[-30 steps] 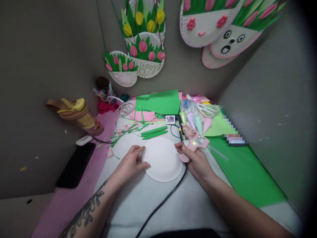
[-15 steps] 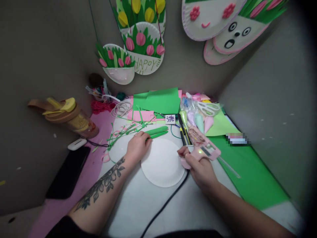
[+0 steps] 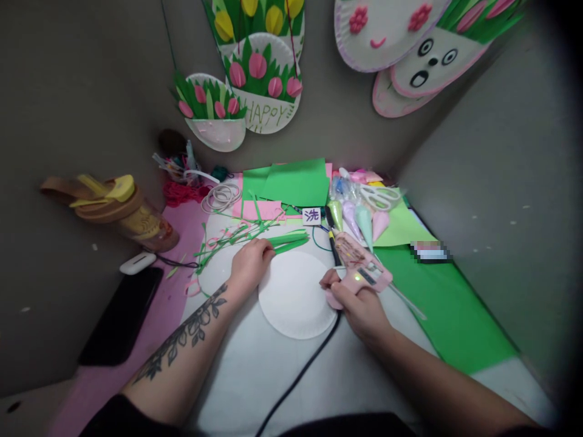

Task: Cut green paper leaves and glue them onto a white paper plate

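Observation:
A white paper plate (image 3: 296, 294) lies upside down on the table in front of me. My left hand (image 3: 248, 264) rests at its upper left rim, fingers closed on the near ends of the green paper leaves (image 3: 289, 241). At the plate's right edge, my right hand (image 3: 357, 303) grips a pink hot glue gun (image 3: 359, 270). The gun's black cord (image 3: 300, 373) runs down toward me.
Green paper sheets (image 3: 296, 182), pink paper, scissors (image 3: 380, 195), pastel cones (image 3: 362, 221) and white rings (image 3: 221, 197) crowd the back. A brown bottle (image 3: 122, 212), a white case and a black phone (image 3: 121, 315) lie left. Green paper (image 3: 441, 309) covers the right. Decorated plates hang on the wall.
My left hand left the plate's rim, reached up to the green leaves and closed on them. My right hand with the glue gun stayed beside the plate.

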`<state>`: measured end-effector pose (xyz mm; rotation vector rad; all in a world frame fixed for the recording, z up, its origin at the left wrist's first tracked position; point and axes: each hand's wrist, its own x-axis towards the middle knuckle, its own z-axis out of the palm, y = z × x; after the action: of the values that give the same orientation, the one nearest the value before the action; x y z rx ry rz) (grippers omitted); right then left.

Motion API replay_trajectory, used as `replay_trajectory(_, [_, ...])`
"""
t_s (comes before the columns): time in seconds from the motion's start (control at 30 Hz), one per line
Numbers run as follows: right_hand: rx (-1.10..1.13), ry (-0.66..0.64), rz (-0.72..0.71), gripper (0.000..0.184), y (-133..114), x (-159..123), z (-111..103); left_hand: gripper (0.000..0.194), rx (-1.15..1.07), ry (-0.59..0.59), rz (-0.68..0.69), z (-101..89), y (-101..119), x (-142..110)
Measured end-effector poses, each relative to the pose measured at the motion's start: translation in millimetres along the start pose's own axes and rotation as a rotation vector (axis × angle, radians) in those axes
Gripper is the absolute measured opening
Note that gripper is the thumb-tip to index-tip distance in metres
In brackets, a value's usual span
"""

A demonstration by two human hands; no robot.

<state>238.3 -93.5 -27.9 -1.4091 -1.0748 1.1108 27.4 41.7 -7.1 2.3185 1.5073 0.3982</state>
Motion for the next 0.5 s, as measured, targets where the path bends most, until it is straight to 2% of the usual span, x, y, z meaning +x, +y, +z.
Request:
replay_trajectory(0.17, [0.013,0.001,0.003,0.028,-0.1,0.7,1.1,0.021,0.053,-0.016,0.012,-2.7,-2.1,3.0])
replay_trajectory(0.37, [0.033,-0.026,-0.007,0.028,-1.7,0.2,4.4,0.024,0.120,0.068,-0.009,-0.6,-7.4,5.6])
replay_trajectory(0.5, [0.019,-0.030,-0.019,0.027,-3.6,-0.2,6.0,0.023,0.089,0.139,0.006,-0.2,-9.5,4.4])
